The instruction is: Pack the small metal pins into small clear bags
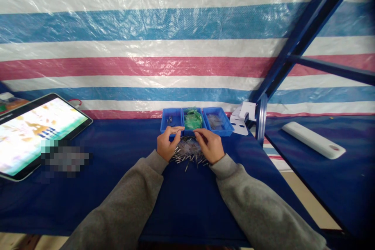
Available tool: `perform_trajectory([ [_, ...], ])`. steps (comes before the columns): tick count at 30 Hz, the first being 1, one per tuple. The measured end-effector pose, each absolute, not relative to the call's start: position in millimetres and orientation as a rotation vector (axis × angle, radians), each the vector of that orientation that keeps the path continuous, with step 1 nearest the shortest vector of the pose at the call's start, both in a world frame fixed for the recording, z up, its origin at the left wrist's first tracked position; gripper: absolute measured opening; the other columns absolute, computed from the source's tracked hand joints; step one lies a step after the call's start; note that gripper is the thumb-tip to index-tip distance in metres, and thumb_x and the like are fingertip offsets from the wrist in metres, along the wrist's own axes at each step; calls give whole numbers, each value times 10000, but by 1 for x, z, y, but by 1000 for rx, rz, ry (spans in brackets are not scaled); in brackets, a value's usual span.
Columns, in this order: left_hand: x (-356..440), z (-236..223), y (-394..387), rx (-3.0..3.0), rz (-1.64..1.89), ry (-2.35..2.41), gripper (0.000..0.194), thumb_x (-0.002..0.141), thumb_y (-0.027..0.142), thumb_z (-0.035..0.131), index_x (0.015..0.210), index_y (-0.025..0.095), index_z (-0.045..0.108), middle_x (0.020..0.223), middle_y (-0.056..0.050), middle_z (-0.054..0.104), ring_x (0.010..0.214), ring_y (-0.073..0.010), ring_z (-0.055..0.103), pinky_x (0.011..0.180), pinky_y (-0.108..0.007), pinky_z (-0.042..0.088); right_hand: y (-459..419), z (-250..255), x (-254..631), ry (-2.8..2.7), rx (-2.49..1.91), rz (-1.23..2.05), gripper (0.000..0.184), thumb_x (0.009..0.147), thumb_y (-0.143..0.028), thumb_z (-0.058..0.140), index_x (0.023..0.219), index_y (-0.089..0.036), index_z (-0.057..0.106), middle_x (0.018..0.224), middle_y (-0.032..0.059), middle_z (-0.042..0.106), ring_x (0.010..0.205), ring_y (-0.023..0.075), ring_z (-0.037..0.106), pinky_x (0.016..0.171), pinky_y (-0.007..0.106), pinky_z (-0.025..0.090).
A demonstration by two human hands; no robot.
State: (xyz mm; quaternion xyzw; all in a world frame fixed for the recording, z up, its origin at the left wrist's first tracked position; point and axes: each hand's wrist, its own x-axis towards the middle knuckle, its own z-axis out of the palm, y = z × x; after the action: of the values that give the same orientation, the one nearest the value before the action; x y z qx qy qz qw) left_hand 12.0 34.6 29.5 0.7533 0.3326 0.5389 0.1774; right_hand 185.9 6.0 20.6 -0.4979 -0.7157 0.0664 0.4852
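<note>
Head view: blue worktop [111, 199].
Far left: lit tablet [43, 129].
Left hand [169, 143]: thumb and fingers narrow, cannot tell whether anything is held.
Left tray [177, 113]: few thin pieces.
Heap: slim metal pieces [187, 157] on worktop, between hands.
Middle tray [184, 114]: green bag [192, 120].
Right hand [211, 147]: fingertips pinched, contents unclear.
Right tray [227, 131]: clear plastic.
Beyond: white card [239, 125]; white block [312, 139] far right.

One head-worn view, forward and down

The only camera looks from the person's head over the sleeves [125, 199] and hands [167, 143], across the table [73, 197] to the striped sheet [146, 66] behind. The hands sit mid-frame, the sleeves nearer.
</note>
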Motion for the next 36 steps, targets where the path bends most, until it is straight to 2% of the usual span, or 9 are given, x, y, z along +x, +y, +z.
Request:
perform_trajectory([
  [5, 11, 26, 38, 2251, 1512, 986, 141, 842, 242, 503, 886, 154, 604, 737, -27, 659, 655, -111, 626, 681, -226, 503, 7, 21, 186, -1756, -1188, 155, 249, 882, -312, 407, 893, -182, 620, 838, 53, 654, 723, 158, 598, 671, 266, 456],
  [9, 10, 25, 39, 2452, 1462, 911, 166, 842, 221, 506, 900, 166, 651, 791, -51, 671, 744, -144, 611, 739, -271, 476, 7, 21, 186, -1731, -1185, 136, 233, 879, -298, 415, 889, -183, 618, 837, 52, 652, 725, 158, 595, 680, 268, 451],
  [13, 9, 22, 42, 2436, 1423, 849, 228, 873, 198, 436, 954, 171, 648, 848, -64, 664, 806, -150, 598, 752, -275, 465, 6, 23, 186, -1715, -1194, 130, 236, 878, -297, 415, 888, -181, 620, 819, 51, 650, 684, 153, 588, 648, 265, 447],
  [19, 12, 21, 39, 2203, 1321, 957, 211, 874, 246, 441, 1014, 166, 578, 598, 28, 594, 513, -71, 537, 589, -182, 443, 3, 24, 184, -1808, -1121, 175, 222, 868, -297, 439, 947, -186, 615, 855, 52, 648, 738, 155, 597, 681, 265, 461],
  [25, 13, 27, 32, 2100, 1183, 949, 228, 875, 275, 430, 1038, 161, 542, 443, 83, 464, 389, -51, 432, 489, -158, 381, 1, 25, 182, -1884, -1060, 191, 207, 875, -285, 435, 901, -187, 616, 786, 41, 633, 730, 150, 589, 674, 257, 454],
  [29, 15, 29, 32, 1940, 1194, 903, 262, 839, 307, 493, 1044, 157, 556, 509, 47, 563, 431, -68, 504, 513, -178, 424, 1, 26, 183, -1878, -1065, 181, 222, 879, -298, 426, 847, -181, 612, 737, 37, 614, 674, 146, 573, 633, 258, 442],
  [32, 17, 31, 34, 1756, 1256, 864, 248, 764, 326, 593, 914, 130, 613, 661, -29, 654, 551, -114, 600, 583, -225, 481, 0, 26, 183, -1856, -1054, 189, 234, 886, -301, 410, 844, -183, 609, 755, 41, 618, 685, 149, 574, 647, 265, 444],
  [34, 18, 32, 35, 1654, 1272, 849, 232, 719, 325, 642, 817, 115, 635, 686, -51, 663, 595, -139, 622, 616, -252, 500, 0, 27, 183, -1840, -1046, 200, 237, 890, -301, 401, 849, -187, 605, 778, 45, 624, 713, 153, 581, 671, 270, 448],
  [36, 19, 32, 37, 1573, 1264, 832, 230, 684, 307, 677, 800, 111, 641, 697, -54, 667, 625, -148, 630, 644, -266, 507, -1, 27, 182, -1825, -1045, 210, 231, 890, -299, 402, 854, -188, 602, 788, 46, 625, 731, 156, 583, 688, 273, 449],
])
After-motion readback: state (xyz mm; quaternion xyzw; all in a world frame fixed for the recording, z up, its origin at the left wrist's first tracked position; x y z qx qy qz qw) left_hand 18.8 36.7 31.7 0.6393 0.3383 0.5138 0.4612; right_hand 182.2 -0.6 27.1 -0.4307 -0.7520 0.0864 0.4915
